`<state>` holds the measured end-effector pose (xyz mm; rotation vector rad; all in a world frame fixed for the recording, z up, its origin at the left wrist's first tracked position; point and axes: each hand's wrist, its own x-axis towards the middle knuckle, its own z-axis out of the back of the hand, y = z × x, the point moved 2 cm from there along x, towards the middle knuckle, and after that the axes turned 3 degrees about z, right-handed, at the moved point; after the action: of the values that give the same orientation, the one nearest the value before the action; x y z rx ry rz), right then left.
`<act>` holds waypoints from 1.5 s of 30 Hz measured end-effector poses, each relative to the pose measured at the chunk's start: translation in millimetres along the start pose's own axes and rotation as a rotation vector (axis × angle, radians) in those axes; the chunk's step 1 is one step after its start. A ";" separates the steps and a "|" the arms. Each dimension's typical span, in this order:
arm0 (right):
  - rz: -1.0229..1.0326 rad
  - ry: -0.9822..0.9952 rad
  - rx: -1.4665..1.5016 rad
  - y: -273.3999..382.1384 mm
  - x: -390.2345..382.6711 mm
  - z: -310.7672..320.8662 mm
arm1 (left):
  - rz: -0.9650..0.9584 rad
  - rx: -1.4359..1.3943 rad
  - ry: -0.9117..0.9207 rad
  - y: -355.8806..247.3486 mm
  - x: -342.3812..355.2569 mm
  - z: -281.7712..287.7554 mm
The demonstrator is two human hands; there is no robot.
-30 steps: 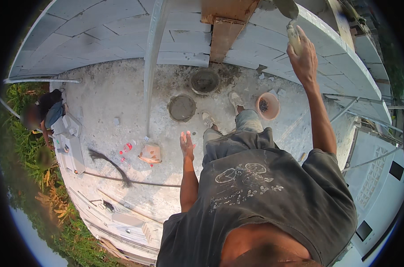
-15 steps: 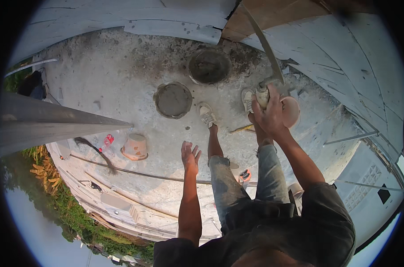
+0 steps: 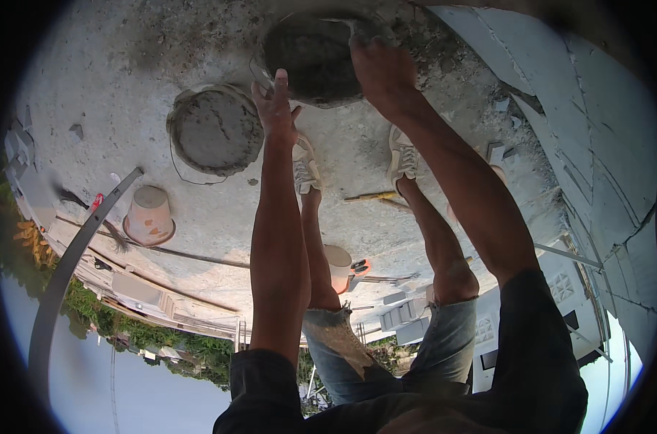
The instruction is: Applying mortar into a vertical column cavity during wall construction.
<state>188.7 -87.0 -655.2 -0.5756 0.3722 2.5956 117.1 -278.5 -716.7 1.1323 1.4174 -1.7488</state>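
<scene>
A wide dark bucket [image 3: 336, 103] of wet grey mortar stands on the floor ahead of my feet. My right hand [image 3: 384, 69] is closed at its right side, gripping a trowel [image 3: 352, 27]; the hand covers the handle, and most of the blade is hard to make out against the mortar. Beside the near left rim is my left hand [image 3: 276, 110], fingers spread and nothing in it; whether it touches the rim I cannot tell. A second bucket [image 3: 175, 141], full of grey mortar and with a wire handle, sits just left of that hand.
Upturned buckets [image 3: 150, 210] [image 3: 337, 262] stand on the rough concrete. A yellow-handled tool [image 3: 370, 197] lies between my shoes. Pale panels [image 3: 553, 94] rise along the right, with broken pieces [image 3: 496, 153] at their foot. A long grey bar [image 3: 75, 253] crosses the left.
I have bent lower over the buckets. My right hand has brought the trowel from raised in the air down into the dark bucket. My left hand has moved forward to that bucket's rim.
</scene>
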 end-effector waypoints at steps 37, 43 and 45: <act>0.026 0.210 0.559 -99.1 -53.8 -90.2 | -0.421 0.118 0.169 9.0 -30.4 -57.7; -0.142 0.233 0.333 -66.2 -32.5 -78.4 | -0.356 0.314 0.116 -7.9 -8.2 -40.2; -0.149 0.326 0.356 -72.3 -40.4 -74.2 | -0.288 0.280 0.145 -9.7 -14.9 -44.5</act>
<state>281.0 -65.6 -713.4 -0.8584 0.8412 2.2196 126.0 -233.9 -701.8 1.2715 1.5161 -2.1594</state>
